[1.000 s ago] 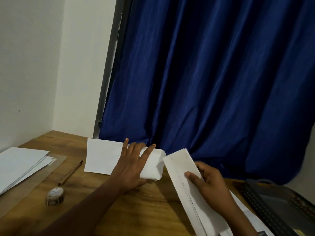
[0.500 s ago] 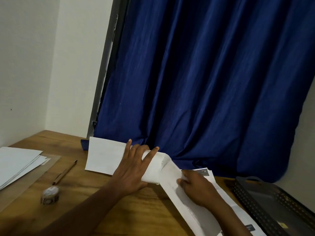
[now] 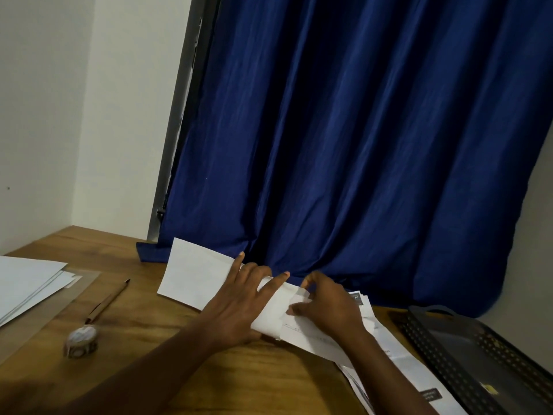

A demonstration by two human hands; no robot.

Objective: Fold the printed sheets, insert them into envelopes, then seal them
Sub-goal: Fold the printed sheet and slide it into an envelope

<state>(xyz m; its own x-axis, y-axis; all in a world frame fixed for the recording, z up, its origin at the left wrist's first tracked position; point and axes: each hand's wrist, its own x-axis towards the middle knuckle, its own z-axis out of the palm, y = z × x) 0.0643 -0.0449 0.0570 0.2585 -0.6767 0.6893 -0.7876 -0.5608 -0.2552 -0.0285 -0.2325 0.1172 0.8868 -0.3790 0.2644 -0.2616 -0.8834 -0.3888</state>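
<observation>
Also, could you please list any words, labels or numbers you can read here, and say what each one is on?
None is legible.
Folded sheet under the right hand: a faint printed line, too blurred.
Printed sheets: dark label blocks with pale text, too small.
Tape roll: pattern only.

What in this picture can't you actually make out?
- Head view: how far the folded printed sheet sits inside the white paper envelope; the left hand and right hand cover the opening.
- Print on the sheet: too small.
- Black perforated plastic tray: cut by the frame's right edge.
</observation>
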